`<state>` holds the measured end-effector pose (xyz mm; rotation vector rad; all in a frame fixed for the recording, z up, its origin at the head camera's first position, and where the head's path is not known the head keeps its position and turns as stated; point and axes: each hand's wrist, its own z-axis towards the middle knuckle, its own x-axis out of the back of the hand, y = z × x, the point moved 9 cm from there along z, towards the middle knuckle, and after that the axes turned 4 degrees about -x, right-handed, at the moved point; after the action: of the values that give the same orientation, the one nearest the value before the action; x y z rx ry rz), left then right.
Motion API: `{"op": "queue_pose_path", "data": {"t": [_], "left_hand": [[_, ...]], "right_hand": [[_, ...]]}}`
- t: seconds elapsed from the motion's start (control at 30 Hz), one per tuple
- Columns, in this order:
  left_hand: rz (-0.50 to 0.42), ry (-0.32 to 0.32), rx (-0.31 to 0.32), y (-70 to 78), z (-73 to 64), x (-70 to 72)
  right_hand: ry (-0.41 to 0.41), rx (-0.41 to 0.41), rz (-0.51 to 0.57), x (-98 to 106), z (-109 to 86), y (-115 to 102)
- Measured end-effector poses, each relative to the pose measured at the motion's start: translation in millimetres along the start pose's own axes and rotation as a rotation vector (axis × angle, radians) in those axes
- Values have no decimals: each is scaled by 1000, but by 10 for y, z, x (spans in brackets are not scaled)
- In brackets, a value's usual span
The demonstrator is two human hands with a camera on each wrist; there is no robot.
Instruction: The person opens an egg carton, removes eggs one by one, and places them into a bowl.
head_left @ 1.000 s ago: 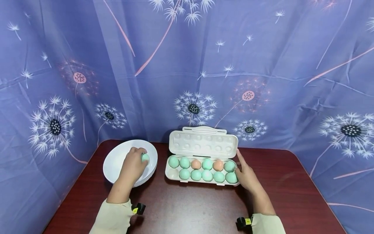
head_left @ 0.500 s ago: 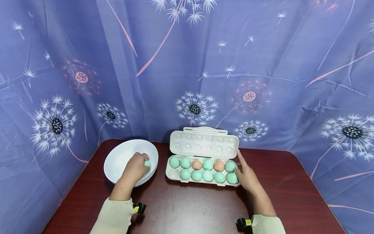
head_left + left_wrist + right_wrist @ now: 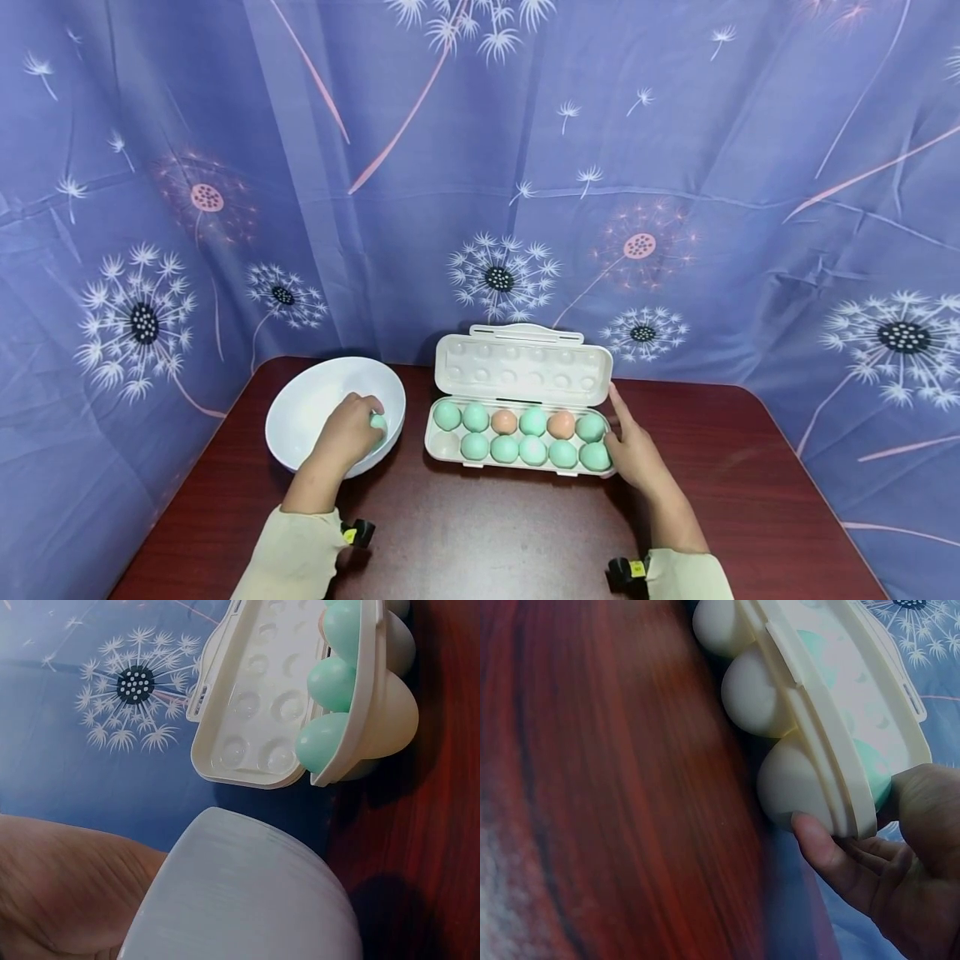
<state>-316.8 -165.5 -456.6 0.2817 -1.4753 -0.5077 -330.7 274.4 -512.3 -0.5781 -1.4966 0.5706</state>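
One white bowl (image 3: pixel 303 408) and one open carton (image 3: pixel 522 368) stand side by side, apart; the carton holds nine green eggs (image 3: pixel 563 454) and two orange eggs (image 3: pixel 504 422), six in the back row, five in front; the left hand (image 3: pixel 348 429) curls its fingers round a tenth green egg (image 3: pixel 378 423), inside the bowl; the right hand (image 3: pixel 633 452) grips the carton's right end; beneath lies a dark red table (image 3: pixel 480 533); behind hangs blue dandelion-patterned cloth (image 3: pixel 660 150).

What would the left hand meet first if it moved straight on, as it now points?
The left hand, holding the egg, would probably meet the right inner wall of the bowl, though depth is unclear.
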Motion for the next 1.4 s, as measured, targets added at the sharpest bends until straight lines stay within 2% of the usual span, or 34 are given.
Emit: {"op": "queue_pose_path", "data": {"t": [0.27, 0.47, 0.8, 1.17, 1.4], "left_hand": [[7, -15, 14, -28, 11, -32], [60, -42, 6, -20, -7, -61], [108, -90, 38, -66, -10, -126], [110, -95, 74, -103, -1, -153], [97, -56, 81, -72, -25, -85]], "right_hand": [[3, 6, 9, -7, 14, -1], [14, 18, 7, -1, 17, -8], [9, 8, 13, 0, 3, -16], [3, 6, 14, 10, -3, -24], [-5, -6, 7, 1, -9, -12]]}}
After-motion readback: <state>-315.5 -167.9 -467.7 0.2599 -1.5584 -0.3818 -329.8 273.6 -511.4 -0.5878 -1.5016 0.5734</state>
